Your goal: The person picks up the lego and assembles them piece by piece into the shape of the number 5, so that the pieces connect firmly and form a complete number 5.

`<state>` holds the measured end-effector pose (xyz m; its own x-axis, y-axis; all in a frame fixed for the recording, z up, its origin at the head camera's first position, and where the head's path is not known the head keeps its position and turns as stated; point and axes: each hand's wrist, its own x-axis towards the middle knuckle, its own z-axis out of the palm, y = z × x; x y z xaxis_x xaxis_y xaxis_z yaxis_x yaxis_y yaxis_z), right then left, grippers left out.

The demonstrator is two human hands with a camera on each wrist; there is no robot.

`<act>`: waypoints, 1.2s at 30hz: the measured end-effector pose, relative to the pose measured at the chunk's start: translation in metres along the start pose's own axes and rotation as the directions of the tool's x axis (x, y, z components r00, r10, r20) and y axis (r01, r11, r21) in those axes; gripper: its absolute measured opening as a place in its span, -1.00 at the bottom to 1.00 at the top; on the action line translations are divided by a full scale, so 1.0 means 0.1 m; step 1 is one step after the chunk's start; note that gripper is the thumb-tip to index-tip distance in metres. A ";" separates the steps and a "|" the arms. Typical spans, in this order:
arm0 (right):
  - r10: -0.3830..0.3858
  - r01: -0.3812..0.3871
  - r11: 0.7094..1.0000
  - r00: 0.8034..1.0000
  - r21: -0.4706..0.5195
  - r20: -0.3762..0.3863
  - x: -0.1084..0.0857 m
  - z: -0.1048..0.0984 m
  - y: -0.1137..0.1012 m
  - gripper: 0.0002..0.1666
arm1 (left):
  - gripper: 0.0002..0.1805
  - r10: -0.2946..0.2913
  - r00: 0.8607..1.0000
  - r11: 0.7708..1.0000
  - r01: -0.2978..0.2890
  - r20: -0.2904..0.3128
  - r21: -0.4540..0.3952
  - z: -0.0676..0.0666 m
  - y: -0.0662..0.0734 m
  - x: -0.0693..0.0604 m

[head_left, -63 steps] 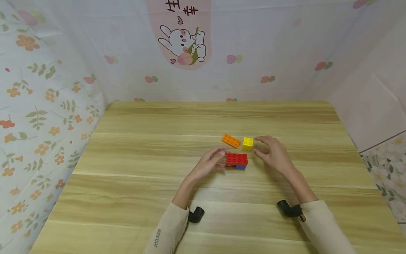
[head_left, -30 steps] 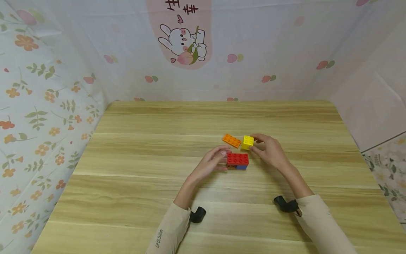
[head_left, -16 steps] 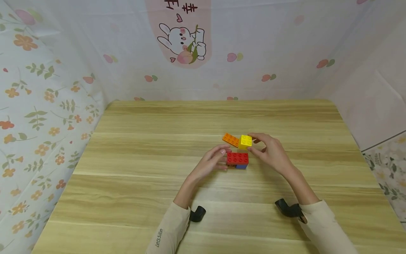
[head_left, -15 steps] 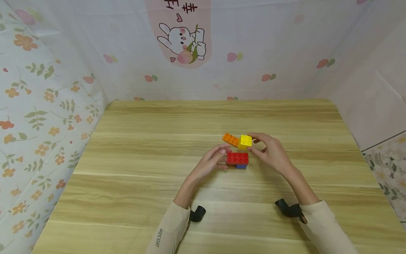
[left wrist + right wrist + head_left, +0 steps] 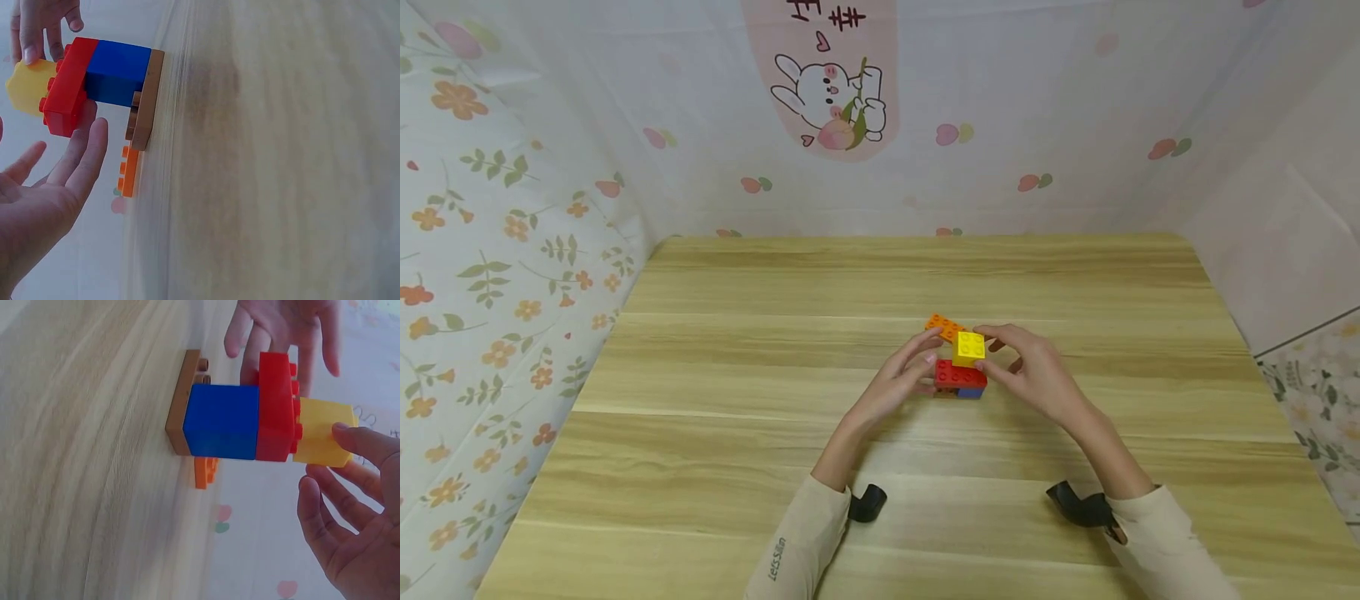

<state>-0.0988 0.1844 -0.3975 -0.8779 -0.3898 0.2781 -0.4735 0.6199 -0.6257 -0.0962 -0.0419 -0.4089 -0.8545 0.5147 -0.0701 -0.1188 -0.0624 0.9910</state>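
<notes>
A person's right hand pinches a yellow block between thumb and fingers at the studs on the right half of a red brick; whether it is seated cannot be told. The red brick tops a blue block on a brown plate on the table. The left hand, fingers spread, flanks the red brick's left end. An orange plate lies just behind.

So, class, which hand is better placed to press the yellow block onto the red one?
Probably the right hand: it pinches the yellow block over the red block. The left hand is beside the red block's overhanging end, off the yellow block, so seems better suited to steadying.
</notes>
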 end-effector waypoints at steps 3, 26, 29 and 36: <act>-0.012 0.011 1.000 1.000 0.025 0.016 -0.01 0.02 -0.03 -0.48 | -0.50 0.011 1.000 1.000 -0.011 0.013 0.010 0.00 0.02 0.00; -0.057 0.057 0.998 0.997 0.007 0.050 -0.03 0.11 -0.15 -0.49 | -0.55 0.021 0.997 0.998 -0.026 0.074 0.064 0.01 0.04 0.01; -0.059 0.059 0.998 0.997 -0.002 0.047 -0.02 0.12 -0.16 -0.51 | -0.56 0.026 0.996 0.998 -0.030 0.081 0.047 0.01 0.03 0.00; -0.060 0.060 0.998 0.998 -0.002 0.036 -0.01 0.13 -0.15 -0.53 | -0.56 0.019 0.997 0.998 -0.023 0.072 0.052 0.01 0.03 0.00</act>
<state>-0.0892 0.1663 -0.3979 -0.8447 -0.4505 0.2891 -0.5257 0.5965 -0.6064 -0.0963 -0.0416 -0.4056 -0.8181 0.5735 -0.0427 -0.0725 -0.0292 0.9969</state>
